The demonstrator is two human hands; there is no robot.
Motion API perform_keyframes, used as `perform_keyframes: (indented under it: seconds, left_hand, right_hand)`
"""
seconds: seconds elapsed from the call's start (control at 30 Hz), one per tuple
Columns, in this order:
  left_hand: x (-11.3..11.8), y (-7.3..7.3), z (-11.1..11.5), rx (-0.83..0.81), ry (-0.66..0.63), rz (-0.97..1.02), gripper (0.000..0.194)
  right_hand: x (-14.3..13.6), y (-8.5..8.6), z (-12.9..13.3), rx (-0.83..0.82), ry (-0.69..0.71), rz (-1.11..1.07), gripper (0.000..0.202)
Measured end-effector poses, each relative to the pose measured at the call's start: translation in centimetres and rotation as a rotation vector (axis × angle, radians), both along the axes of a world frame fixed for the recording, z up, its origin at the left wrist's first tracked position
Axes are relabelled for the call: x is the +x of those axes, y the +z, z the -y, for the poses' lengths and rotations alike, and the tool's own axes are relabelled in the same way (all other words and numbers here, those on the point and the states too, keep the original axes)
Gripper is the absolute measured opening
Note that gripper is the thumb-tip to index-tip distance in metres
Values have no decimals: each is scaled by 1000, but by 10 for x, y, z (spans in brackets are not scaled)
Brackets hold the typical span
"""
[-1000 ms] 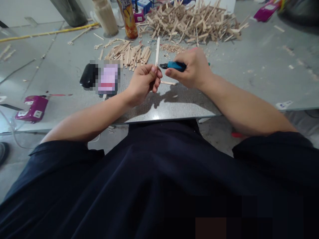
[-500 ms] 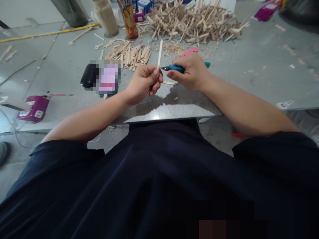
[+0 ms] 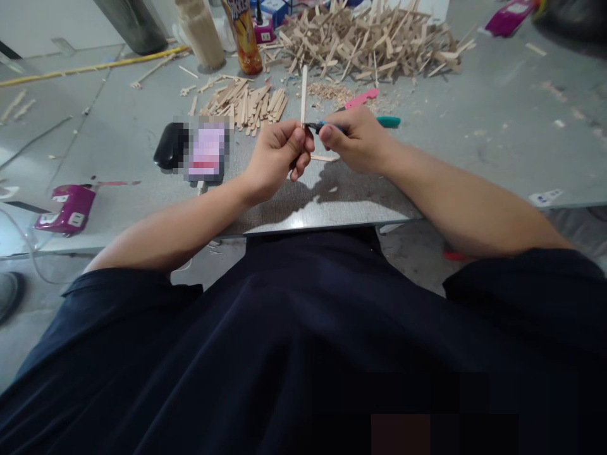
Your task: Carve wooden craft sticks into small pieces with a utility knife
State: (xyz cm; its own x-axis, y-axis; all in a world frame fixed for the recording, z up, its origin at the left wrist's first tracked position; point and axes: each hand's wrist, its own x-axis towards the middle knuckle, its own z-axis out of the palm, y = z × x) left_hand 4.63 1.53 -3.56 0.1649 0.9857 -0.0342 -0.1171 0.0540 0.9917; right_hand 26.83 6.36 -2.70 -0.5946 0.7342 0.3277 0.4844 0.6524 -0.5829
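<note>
My left hand (image 3: 284,148) pinches the lower end of a pale wooden stick (image 3: 304,95), which points up and away from me. My right hand (image 3: 358,139) is wrapped round blue-handled pliers or cutters (image 3: 336,126). Their dark tip (image 3: 313,126) is at the stick's lower end, close to my left fingertips; whether the jaws touch the wood is too small to tell. Under the hands another thin stick (image 3: 325,158) lies on the grey table (image 3: 294,215). Beyond the right hand are a pink tool (image 3: 363,99) and a teal handle (image 3: 389,122).
Behind the hands lie a small pile of sticks (image 3: 251,104), shavings (image 3: 329,93) and a large heap of sticks (image 3: 370,41). A bottle (image 3: 247,44) and a jar (image 3: 202,38) stand nearby. Leftward are a black case (image 3: 171,145), a phone (image 3: 207,148) and a purple object (image 3: 71,208).
The stick in my left hand is more upright and slightly higher. The cutters' tip has moved left against the stick's lower end, and my right hand covers more of the blue handle.
</note>
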Motion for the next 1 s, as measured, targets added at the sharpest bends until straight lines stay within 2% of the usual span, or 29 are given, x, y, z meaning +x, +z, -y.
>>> perform_keyframes:
  seconds: [0.13, 0.27, 0.37, 0.5, 0.63, 0.77, 1.0]
  left_hand:
    - [3, 1, 0, 93, -2, 14, 47]
    - [0, 4, -1, 70, 52, -19, 48]
    - [-2, 3, -2, 116, 24, -7, 48]
    - [-2, -8, -10, 216, -13, -24, 44]
    - [-3, -23, -23, 409, -87, -1, 52]
    - [-7, -26, -28, 417, -108, -78, 54]
    - [-7, -35, -34, 516, -130, -34, 71]
  right_hand:
    - [2, 5, -1, 55, -59, -8, 89]
    - [5, 5, -6, 70, -54, 0, 89]
    - [6, 4, -7, 58, -68, 12, 88]
    - [7, 2, -9, 82, -76, 14, 89]
    - [7, 2, -8, 122, -87, 49, 90]
    - [8, 6, -4, 61, -122, 138, 87]
    - [10, 11, -1, 5, -152, 204, 90]
